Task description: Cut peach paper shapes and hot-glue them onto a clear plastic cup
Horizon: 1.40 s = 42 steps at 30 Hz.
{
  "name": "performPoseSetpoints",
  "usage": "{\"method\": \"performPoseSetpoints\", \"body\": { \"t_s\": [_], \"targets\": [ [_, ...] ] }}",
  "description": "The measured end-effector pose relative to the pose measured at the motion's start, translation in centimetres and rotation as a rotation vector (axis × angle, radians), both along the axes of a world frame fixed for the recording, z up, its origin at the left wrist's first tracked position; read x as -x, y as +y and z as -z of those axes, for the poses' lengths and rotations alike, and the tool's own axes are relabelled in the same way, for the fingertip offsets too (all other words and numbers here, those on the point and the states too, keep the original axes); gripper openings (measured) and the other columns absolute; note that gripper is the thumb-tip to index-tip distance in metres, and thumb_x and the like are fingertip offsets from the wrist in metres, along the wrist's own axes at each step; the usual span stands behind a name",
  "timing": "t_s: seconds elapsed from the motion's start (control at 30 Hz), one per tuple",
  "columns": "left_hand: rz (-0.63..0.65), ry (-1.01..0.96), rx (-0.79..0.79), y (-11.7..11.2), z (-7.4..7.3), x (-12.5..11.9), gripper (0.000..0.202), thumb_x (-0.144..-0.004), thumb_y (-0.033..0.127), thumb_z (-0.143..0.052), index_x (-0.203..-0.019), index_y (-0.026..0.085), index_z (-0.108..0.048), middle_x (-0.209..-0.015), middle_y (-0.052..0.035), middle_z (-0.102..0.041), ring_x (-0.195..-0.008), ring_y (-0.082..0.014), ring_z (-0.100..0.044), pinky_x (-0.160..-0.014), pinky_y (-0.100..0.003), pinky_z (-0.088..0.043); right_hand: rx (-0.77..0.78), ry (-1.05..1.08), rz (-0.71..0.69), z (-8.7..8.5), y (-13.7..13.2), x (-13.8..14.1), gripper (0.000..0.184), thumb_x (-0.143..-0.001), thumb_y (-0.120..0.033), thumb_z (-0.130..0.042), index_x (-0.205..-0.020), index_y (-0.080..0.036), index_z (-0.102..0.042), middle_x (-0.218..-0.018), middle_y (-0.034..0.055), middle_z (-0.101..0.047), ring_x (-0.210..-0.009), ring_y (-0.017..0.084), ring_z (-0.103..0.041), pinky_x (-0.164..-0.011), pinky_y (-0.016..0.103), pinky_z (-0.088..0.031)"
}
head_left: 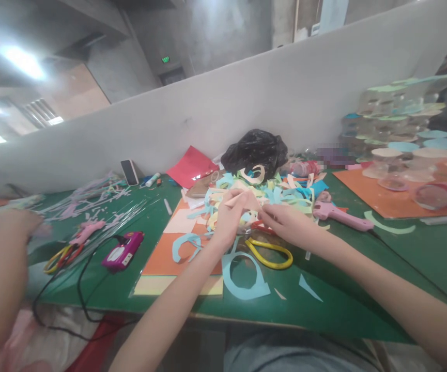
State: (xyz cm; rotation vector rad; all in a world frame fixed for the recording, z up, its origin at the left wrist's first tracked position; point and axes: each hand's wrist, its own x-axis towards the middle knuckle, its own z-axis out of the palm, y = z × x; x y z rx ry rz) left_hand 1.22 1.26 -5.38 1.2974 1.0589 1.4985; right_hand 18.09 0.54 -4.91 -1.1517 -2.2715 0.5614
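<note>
My left hand (231, 214) is closed on a pale peach piece of paper (251, 200), its fingers bent around the paper's left side. From the other side my right hand (281, 219) pinches the same paper near its lower right edge. Scissors with yellow and red handles (270, 262) lie just below my hands; their blades are hidden. Beneath and behind the hands spreads a heap of blue, yellow, peach and green paper scraps (277, 195). A blue paper ring (229, 279) lies nearer the table's front edge.
A pink glue gun (345, 217) with a black cord lies right. Orange sheets (157, 253) and a magenta power socket (124, 251) are left. Behind sit a black plastic bag (256, 150) and stacked clear cups with paper discs (397, 124). A co-worker's arm (8, 258) reaches in at far left.
</note>
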Motion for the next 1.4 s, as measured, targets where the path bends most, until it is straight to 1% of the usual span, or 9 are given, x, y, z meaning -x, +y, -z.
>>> {"method": "performPoseSetpoints", "body": {
  "t_s": [0.13,0.3,0.57,0.7,0.83,0.9,1.03,1.23,1.4],
  "targets": [
    [0.077,-0.103,0.019,-0.2,0.1,-0.2,0.030,-0.078,0.041,-0.068,-0.094,0.017,-0.058,-0.086,0.0000,-0.058,-0.077,-0.0103,-0.059,-0.071,-0.023,-0.052,0.174,0.105,-0.024,0.0,0.0,0.0,0.033,-0.097,-0.039,-0.034,-0.071,-0.022,-0.047,-0.067,-0.0004,-0.056,-0.062,0.015,-0.051,-0.060,0.028,-0.036],
    [0.084,0.011,-0.008,-0.3,0.4,-0.4,0.031,-0.080,0.044,-0.065,-0.081,0.014,-0.063,-0.075,-0.0021,-0.060,-0.070,-0.0118,-0.057,-0.069,-0.024,-0.050,0.326,0.217,-0.083,-0.2,-0.1,0.0,0.026,-0.093,-0.033,-0.038,-0.075,-0.021,-0.053,-0.067,-0.0014,-0.057,-0.060,0.014,-0.052,-0.060,0.027,-0.039],
    [-0.052,0.167,0.029,-0.8,-0.1,-0.2,0.038,-0.081,0.049,-0.064,-0.064,0.014,-0.060,-0.058,-0.0004,-0.056,-0.051,-0.0088,-0.047,-0.050,-0.021,-0.038,0.340,0.222,-0.083,0.0,-0.1,0.0,0.015,-0.085,-0.026,-0.043,-0.073,-0.021,-0.050,-0.064,-0.0034,-0.055,-0.057,0.013,-0.050,-0.056,0.025,-0.038],
    [-0.083,0.186,-0.002,-0.8,-0.3,-0.1,0.038,-0.085,0.049,-0.060,-0.067,0.015,-0.059,-0.058,-0.0010,-0.057,-0.052,-0.0101,-0.052,-0.050,-0.021,-0.042,0.232,0.126,-0.073,0.2,0.1,-0.3,0.011,-0.087,-0.028,-0.045,-0.082,-0.021,-0.052,-0.071,-0.0020,-0.058,-0.063,0.014,-0.054,-0.059,0.026,-0.040],
    [-0.017,0.056,-0.012,-1.0,-0.8,-0.4,0.030,-0.085,0.046,-0.060,-0.092,0.017,-0.059,-0.068,-0.0018,-0.063,-0.055,-0.0138,-0.063,-0.050,-0.023,-0.049,-0.201,-0.174,0.003,1.1,0.1,-0.5,0.025,-0.091,-0.042,-0.052,-0.094,-0.018,-0.058,-0.096,0.0091,-0.065,-0.088,0.024,-0.059,-0.076,0.036,-0.044],
    [0.004,-0.001,-0.016,-1.1,-0.9,-0.6,0.031,-0.084,0.046,-0.062,-0.098,0.019,-0.056,-0.075,-0.0026,-0.065,-0.056,-0.0142,-0.066,-0.048,-0.022,-0.049,-0.329,-0.312,0.007,1.5,-0.2,-0.4,0.036,-0.089,-0.051,-0.056,-0.098,-0.016,-0.061,-0.104,0.0129,-0.064,-0.095,0.028,-0.058,-0.082,0.041,-0.044],
    [0.012,-0.041,-0.014,-1.0,-0.8,-0.6,0.031,-0.086,0.045,-0.061,-0.103,0.021,-0.051,-0.080,-0.0026,-0.067,-0.058,-0.0144,-0.067,-0.049,-0.022,-0.050,-0.309,-0.450,-0.036,1.8,-0.9,-0.1,0.047,-0.084,-0.060,-0.060,-0.100,-0.016,-0.064,-0.104,0.0131,-0.065,-0.097,0.031,-0.059,-0.085,0.043,-0.045],
    [0.017,-0.016,-0.089,-0.5,-0.7,-0.4,0.025,-0.084,0.037,-0.064,-0.098,0.020,-0.052,-0.078,-0.0025,-0.069,-0.057,-0.0128,-0.063,-0.056,-0.025,-0.050,-0.230,-0.484,-0.049,1.9,-1.3,0.4,0.035,-0.087,-0.047,-0.059,-0.099,-0.014,-0.064,-0.098,0.0131,-0.066,-0.092,0.028,-0.062,-0.075,0.037,-0.046],
    [-0.027,0.039,-0.084,-0.2,-0.6,-0.2,0.024,-0.084,0.039,-0.063,-0.088,0.017,-0.056,-0.070,-0.0011,-0.064,-0.054,-0.0082,-0.051,-0.053,-0.021,-0.041,-0.244,-0.445,-0.001,2.4,-1.3,0.8,0.031,-0.083,-0.040,-0.066,-0.096,-0.012,-0.063,-0.094,0.0124,-0.065,-0.089,0.026,-0.063,-0.074,0.033,-0.045]
  ]
}}
